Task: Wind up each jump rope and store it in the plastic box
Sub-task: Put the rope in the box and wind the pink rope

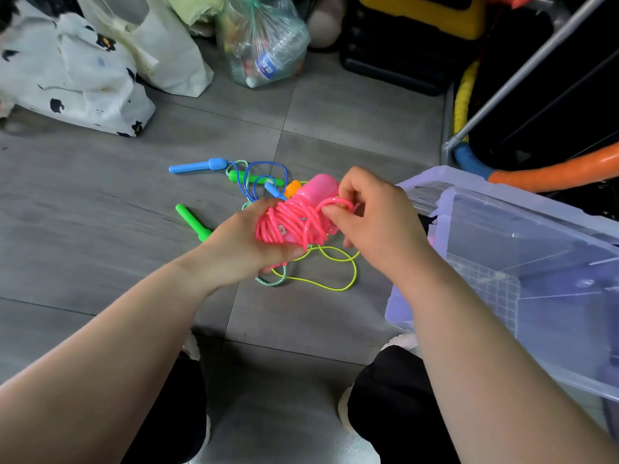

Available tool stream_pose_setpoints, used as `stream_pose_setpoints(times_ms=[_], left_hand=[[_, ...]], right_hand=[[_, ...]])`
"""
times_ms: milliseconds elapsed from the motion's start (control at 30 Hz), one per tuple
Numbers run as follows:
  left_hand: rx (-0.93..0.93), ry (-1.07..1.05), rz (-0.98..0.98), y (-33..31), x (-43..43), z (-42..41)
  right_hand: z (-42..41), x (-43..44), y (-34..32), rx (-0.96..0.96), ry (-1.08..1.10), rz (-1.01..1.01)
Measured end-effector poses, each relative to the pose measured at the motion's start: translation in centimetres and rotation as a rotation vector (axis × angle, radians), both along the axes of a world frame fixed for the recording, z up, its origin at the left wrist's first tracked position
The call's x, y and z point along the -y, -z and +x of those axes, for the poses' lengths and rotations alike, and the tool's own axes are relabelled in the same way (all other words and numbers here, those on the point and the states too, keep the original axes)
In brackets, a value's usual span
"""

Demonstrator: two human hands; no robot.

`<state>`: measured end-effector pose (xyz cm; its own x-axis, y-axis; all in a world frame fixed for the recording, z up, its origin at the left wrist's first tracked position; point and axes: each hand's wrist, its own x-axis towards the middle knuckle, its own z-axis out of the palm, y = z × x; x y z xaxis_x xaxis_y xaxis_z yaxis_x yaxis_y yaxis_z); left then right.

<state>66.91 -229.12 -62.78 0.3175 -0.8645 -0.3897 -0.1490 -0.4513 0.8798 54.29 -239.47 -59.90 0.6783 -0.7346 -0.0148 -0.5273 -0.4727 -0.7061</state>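
A pink jump rope (294, 222) is wound in many turns around its pink handles (320, 187). My left hand (248, 242) grips the bundle from the left and below. My right hand (375, 212) pinches a loop of the pink cord at the bundle's right end. Underneath, on the floor, lie a blue jump rope (197, 167), a green-handled rope (192, 221) with a braided cord, a yellow-green cord (335, 283) and an orange handle (293, 187), all tangled together. The clear plastic box (522, 262) stands open at the right.
Grey floor tiles (100, 202) lie to the left. White patterned bags (73, 75) and a clear bag of bottles (261, 45) sit at the back. A metal rack leg (502, 95) and orange and blue foam hoops (536, 175) stand behind the box. My knees are below.
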Motion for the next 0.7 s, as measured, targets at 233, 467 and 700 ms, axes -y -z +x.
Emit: stream_pose_setpoints(times_ms=[233, 467, 700], left_hand=[[-0.002, 0.042, 0.036, 0.1, -0.4, -0.3], [0.029, 0.060, 0.009, -0.4, 0.3, -1.4], [-0.031, 0.023, -0.020, -0.5, 0.5, -1.1]], right_hand=[[-0.4, 0.8, -0.6, -0.150, -0.137, 0.309], [0.5, 0.5, 0.0, -0.099, 0.062, 0.133], [0.4, 1.2, 0.2, 0.066, 0.237, 0.085]])
